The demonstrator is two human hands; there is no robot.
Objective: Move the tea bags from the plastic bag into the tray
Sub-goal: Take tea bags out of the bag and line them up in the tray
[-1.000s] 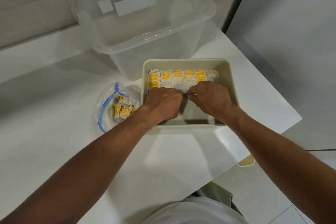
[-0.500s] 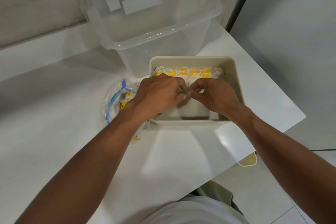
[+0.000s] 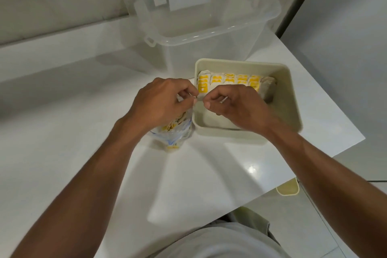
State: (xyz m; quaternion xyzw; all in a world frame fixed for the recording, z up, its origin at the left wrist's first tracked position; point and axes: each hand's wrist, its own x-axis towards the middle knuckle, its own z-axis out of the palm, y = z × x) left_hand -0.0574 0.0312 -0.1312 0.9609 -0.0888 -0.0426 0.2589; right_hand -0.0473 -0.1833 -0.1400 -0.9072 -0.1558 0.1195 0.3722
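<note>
My hands have left the row of tea bags (image 3: 230, 79) at the tray's (image 3: 292, 98) far wall. My left hand (image 3: 161, 102) now pinches the plastic bag (image 3: 178, 135) upright against the tray's left side. My right hand (image 3: 238, 107) is curled over the tray's near-left corner, on what I cannot tell. More remain bagged, so I judge another load is next.

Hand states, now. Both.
Left hand: closed, pinching a white scrap, above the bag.
Right hand: closed, pinching a white strip, above the tray.
What those pieces are cannot be told.
</note>
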